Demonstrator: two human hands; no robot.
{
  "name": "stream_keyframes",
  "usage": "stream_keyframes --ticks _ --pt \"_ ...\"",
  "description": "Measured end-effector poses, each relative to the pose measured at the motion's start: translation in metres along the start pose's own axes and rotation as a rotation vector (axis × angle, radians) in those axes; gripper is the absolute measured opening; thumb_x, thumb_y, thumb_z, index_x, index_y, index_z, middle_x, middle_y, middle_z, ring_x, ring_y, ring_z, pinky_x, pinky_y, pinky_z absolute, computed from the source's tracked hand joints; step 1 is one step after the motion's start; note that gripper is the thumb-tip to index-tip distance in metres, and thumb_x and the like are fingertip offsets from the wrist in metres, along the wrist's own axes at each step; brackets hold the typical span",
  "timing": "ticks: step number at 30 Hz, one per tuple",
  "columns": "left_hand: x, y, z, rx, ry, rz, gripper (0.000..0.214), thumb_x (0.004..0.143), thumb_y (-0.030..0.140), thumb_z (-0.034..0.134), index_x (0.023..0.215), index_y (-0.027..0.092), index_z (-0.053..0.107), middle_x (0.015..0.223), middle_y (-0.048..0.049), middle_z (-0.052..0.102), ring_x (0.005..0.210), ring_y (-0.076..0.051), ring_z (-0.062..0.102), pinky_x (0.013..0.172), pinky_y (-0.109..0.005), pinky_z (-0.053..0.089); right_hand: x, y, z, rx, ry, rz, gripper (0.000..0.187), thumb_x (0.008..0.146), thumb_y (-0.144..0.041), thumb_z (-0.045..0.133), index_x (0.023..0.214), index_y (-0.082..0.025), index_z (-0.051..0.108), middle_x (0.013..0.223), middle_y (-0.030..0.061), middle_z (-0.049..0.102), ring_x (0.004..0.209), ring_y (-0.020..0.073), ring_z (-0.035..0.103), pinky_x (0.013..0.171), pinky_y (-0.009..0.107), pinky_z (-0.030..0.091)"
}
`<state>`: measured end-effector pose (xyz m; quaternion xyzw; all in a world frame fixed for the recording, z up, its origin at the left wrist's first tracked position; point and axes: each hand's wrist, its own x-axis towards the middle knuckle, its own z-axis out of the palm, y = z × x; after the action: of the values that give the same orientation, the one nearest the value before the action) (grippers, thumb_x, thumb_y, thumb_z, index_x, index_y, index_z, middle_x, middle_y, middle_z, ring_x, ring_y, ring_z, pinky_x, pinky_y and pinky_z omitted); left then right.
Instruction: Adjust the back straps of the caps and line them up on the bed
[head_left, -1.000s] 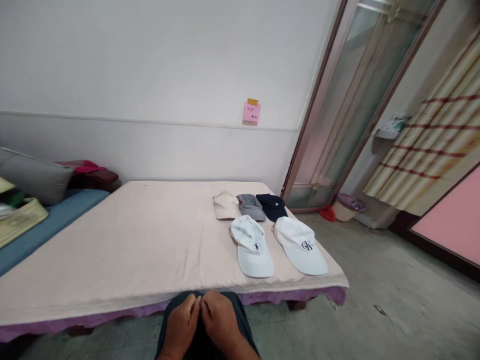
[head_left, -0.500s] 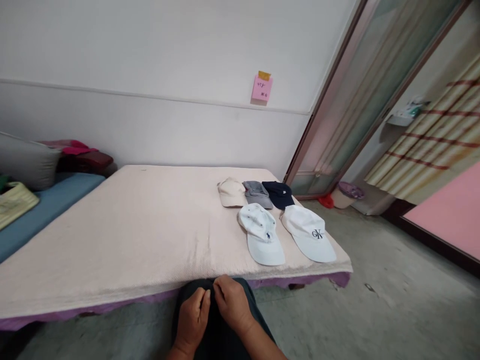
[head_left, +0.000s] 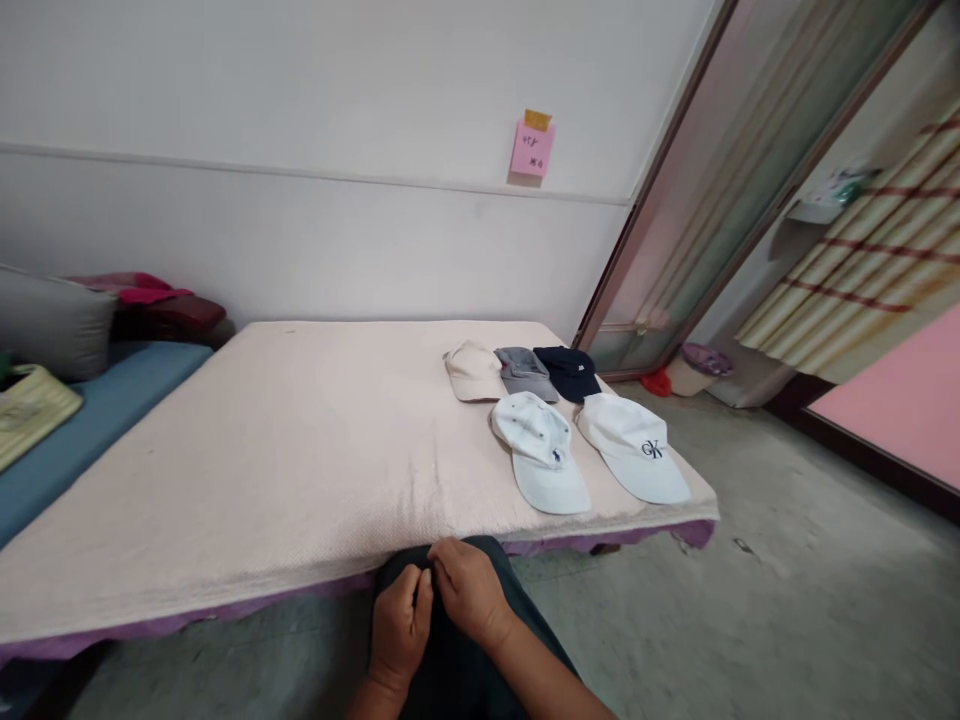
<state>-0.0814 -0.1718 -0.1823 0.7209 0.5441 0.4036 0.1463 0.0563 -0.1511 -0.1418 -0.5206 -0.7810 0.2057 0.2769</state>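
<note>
My left hand (head_left: 403, 622) and my right hand (head_left: 471, 590) rest loosely curled on my dark trousers, side by side, with no object showing in either. Beyond them lies a bed with a cream cover (head_left: 300, 450). On its right end, a white cap with a dark logo (head_left: 544, 450) is closest to my hands, and a white cap with dark letters (head_left: 634, 447) sits to its right. Behind these are a beige cap (head_left: 474, 372), a grey cap (head_left: 526, 373) and a navy cap (head_left: 568, 373), lined up close together.
A grey cushion (head_left: 60, 320) and a yellowish folded item (head_left: 34, 410) lie on a blue surface (head_left: 135, 395) at left. A pink note (head_left: 532, 148) is taped to the wall. At right stand a lidless bin (head_left: 688, 372) and a striped curtain (head_left: 855, 270) over the concrete floor.
The view has tilted slightly down and turned a little, so the caps sit a bit higher and further right. Both hands stay curled on my lap.
</note>
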Motion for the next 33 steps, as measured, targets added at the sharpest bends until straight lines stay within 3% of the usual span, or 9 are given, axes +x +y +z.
stream_keyframes --ticks 5,7,10,15,18,22,28,33 --pt "0.002 0.004 0.003 -0.011 0.022 -0.015 0.029 0.091 0.024 0.039 0.063 0.022 0.043 0.053 0.0036 0.046 0.048 -0.012 0.046 0.054 -0.024 0.036 -0.002 0.017 -0.01 0.267 0.109 0.087 0.021 0.084 -0.014 0.044 0.089 -0.019 0.063 0.082 0.003 0.066 0.076 0.0158 0.059 0.071 0.026 0.042" --pt "0.002 0.006 0.005 -0.017 0.033 -0.023 0.029 0.091 0.025 0.04 0.062 0.022 0.043 0.052 0.0043 0.044 0.047 -0.012 0.045 0.053 -0.024 0.036 -0.004 0.031 -0.019 0.511 0.225 0.225 0.015 0.079 -0.016 0.051 0.081 -0.019 0.065 0.074 0.0016 0.065 0.07 0.0157 0.059 0.069 0.027 0.042" --pt "0.002 0.008 0.008 -0.021 0.051 -0.039 0.028 0.09 0.025 0.041 0.062 0.022 0.044 0.052 0.0048 0.044 0.047 -0.011 0.044 0.052 -0.023 0.035 -0.011 0.065 -0.039 0.855 0.43 0.502 0.008 0.069 -0.022 0.061 0.073 -0.016 0.065 0.059 -0.0014 0.061 0.054 0.0137 0.054 0.054 0.025 0.041" --pt "0.0 0.008 0.017 0.014 0.074 -0.062 0.028 0.089 0.029 0.044 0.062 0.022 0.045 0.052 0.0053 0.045 0.047 -0.012 0.046 0.052 -0.023 0.037 -0.043 0.136 -0.081 1.031 0.741 0.771 0.02 0.062 -0.029 0.064 0.075 -0.016 0.057 0.058 -0.002 0.061 0.047 0.0113 0.054 0.043 0.02 0.038" --pt "0.0 0.008 0.021 0.058 0.054 -0.058 0.028 0.089 0.031 0.044 0.062 0.022 0.045 0.051 0.0059 0.045 0.046 -0.012 0.045 0.051 -0.023 0.036 -0.06 0.16 -0.098 1.153 0.861 0.883 0.028 0.057 -0.03 0.068 0.077 -0.016 0.056 0.063 -0.0003 0.064 0.052 0.0124 0.06 0.045 0.02 0.043" --pt "0.001 0.01 0.025 0.092 0.034 -0.028 0.028 0.088 0.031 0.044 0.062 0.022 0.046 0.05 0.0057 0.045 0.046 -0.013 0.046 0.051 -0.024 0.035 -0.058 0.164 -0.104 1.356 0.863 0.896 0.031 0.058 -0.027 0.073 0.081 -0.015 0.058 0.071 0.0019 0.068 0.064 0.0151 0.067 0.052 0.021 0.049" --pt "0.0 0.017 0.027 0.112 0.02 -0.023 0.029 0.089 0.031 0.043 0.062 0.022 0.044 0.051 0.005 0.045 0.047 -0.013 0.045 0.053 -0.026 0.033 -0.022 0.155 -0.102 1.647 0.784 0.895 0.017 0.069 -0.015 0.07 0.081 -0.018 0.058 0.07 -0.0017 0.069 0.063 0.0123 0.066 0.058 0.021 0.053" --pt "0.0 0.027 0.027 -0.041 -0.025 -0.159 0.029 0.087 0.034 0.047 0.06 0.022 0.046 0.053 0.0039 0.046 0.049 -0.014 0.045 0.056 -0.027 0.031 -0.017 0.136 -0.103 1.85 0.703 0.867 0.012 0.076 -0.007 0.063 0.08 -0.017 0.059 0.065 -0.0028 0.068 0.058 0.0099 0.064 0.058 0.021 0.054"
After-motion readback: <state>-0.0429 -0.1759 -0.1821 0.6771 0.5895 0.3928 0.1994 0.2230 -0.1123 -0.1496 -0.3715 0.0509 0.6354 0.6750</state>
